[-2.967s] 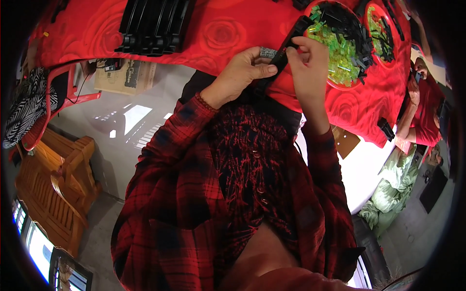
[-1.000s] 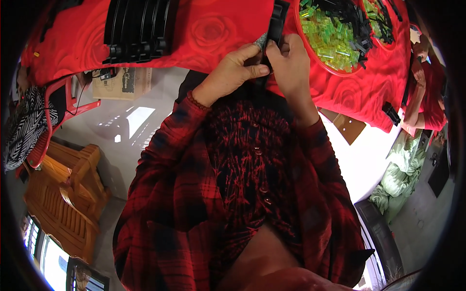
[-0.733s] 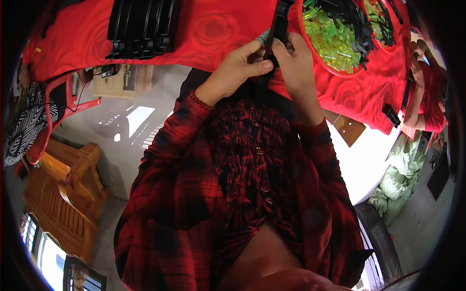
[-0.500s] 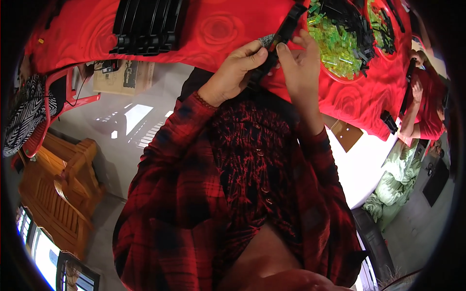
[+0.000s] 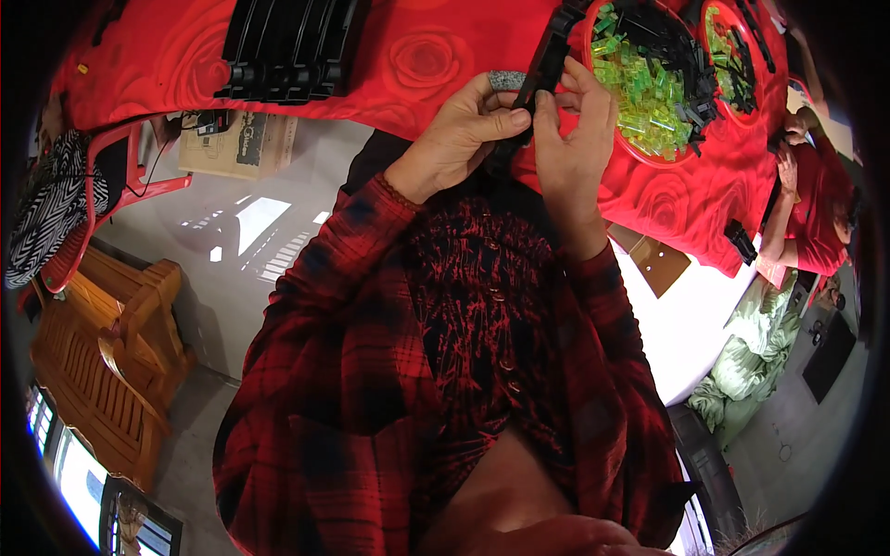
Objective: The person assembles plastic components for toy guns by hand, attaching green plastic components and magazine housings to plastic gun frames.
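Observation:
A long black plastic strip (image 5: 549, 67) stands tilted between my hands over the front edge of the table. My left hand (image 5: 459, 139) grips its lower part, with the thumb pressed on the near face. Something speckled grey (image 5: 506, 81) wraps a finger of that hand. On the strip's right side, my right hand (image 5: 577, 139) pinches it, thumb against it and fingers bent behind. Whether a small piece lies between those fingertips is hidden. Close by on the right, a round red basket (image 5: 652, 162) holds clear yellow-green pieces (image 5: 640, 102) and small black pieces (image 5: 684, 56).
Several black strips (image 5: 287, 51) lie side by side at the table's left. A second red basket (image 5: 753, 116) with similar pieces stands farther right. Another person in a red top (image 5: 820, 208) works at the table's right end. A red chair (image 5: 139, 185) and wooden bench (image 5: 107, 371) are at left.
Both hands have shifted slightly right with the black strip, which now stands steeper. My right fingers have curled in closer to it. More of the grey-wrapped finger shows.

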A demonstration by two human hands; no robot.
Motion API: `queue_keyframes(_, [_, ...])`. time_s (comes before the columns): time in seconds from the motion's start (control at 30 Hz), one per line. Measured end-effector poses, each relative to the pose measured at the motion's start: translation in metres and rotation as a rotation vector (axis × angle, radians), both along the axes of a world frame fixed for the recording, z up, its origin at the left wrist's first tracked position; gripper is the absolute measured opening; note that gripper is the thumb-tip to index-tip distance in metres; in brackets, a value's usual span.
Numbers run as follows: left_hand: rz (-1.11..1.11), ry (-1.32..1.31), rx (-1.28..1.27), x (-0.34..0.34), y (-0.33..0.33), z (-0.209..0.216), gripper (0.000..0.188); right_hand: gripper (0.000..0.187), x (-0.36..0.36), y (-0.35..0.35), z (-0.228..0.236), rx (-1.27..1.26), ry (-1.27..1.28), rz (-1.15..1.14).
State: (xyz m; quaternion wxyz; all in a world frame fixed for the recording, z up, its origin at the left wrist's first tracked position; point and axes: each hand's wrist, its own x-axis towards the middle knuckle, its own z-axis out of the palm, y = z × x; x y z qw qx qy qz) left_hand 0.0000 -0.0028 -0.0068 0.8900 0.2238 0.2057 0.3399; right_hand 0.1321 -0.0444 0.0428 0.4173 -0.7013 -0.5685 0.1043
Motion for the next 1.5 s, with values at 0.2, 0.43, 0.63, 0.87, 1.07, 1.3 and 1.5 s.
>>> queue_keyframes(0.2, [-0.023, 0.007, -0.019, -0.001, 0.001, -0.003, 0.040, 0.046, -0.002, 0.000, 0.000, -0.002, 0.035, -0.001])
queue_keyframes(0.43, [-0.055, -0.029, -0.042, -0.002, 0.008, -0.002, 0.041, 0.044, -0.001, -0.004, -0.005, 0.124, -0.126, 0.046])
queue_keyframes(0.63, [-0.121, 0.074, 0.014, 0.002, 0.007, 0.006, 0.037, 0.045, 0.004, -0.009, -0.007, 0.069, -0.165, -0.003])
queue_keyframes(0.87, [-0.087, 0.090, -0.021, 0.003, 0.009, 0.006, 0.034, 0.047, 0.008, -0.006, -0.001, 0.032, -0.039, 0.017])
queue_keyframes(1.07, [-0.069, 0.069, -0.036, 0.003, 0.012, 0.005, 0.033, 0.045, 0.005, -0.006, 0.007, 0.015, -0.265, 0.017])
queue_keyframes(1.3, [-0.049, 0.142, -0.016, 0.007, 0.010, 0.003, 0.032, 0.037, 0.008, 0.000, 0.009, -0.145, -0.733, 0.008])
queue_keyframes(1.5, [-0.015, 0.178, 0.044, 0.011, 0.006, 0.007, 0.032, 0.026, 0.010, -0.002, 0.013, -0.159, -0.513, -0.018])
